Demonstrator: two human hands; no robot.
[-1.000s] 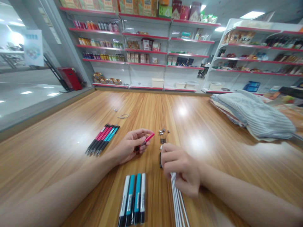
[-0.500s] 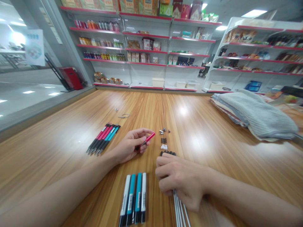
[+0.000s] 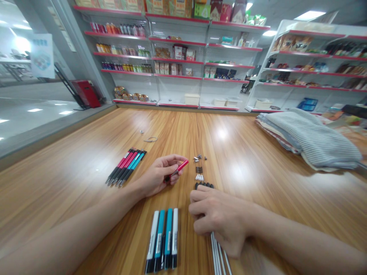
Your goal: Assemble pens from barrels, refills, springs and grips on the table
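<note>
My left hand (image 3: pixel 160 176) is closed on a red pen barrel (image 3: pixel 179 168), held tilted above the wooden table (image 3: pixel 258 160). My right hand (image 3: pixel 218 217) rests knuckles up, fingers curled over the top ends of several thin white and grey pen refills (image 3: pixel 219 256). Just beyond its fingers lie small black parts (image 3: pixel 204 185), white parts (image 3: pixel 199 177), dark springs (image 3: pixel 198 169) and metal tips (image 3: pixel 197 157). A row of teal and white pen barrels (image 3: pixel 163 244) lies between my forearms. Assembled red and teal pens (image 3: pixel 126 167) lie to the left.
A folded pile of striped and plain cloth (image 3: pixel 309 139) sits at the right of the table. A small metal ring and a wire loop (image 3: pixel 150 139) lie farther back. Store shelves (image 3: pixel 177 57) with goods stand behind the table, and a glass wall is on the left.
My right hand drew back toward me, from the small parts onto the refills, uncovering the black and white parts. The left hand kept the red barrel almost still.
</note>
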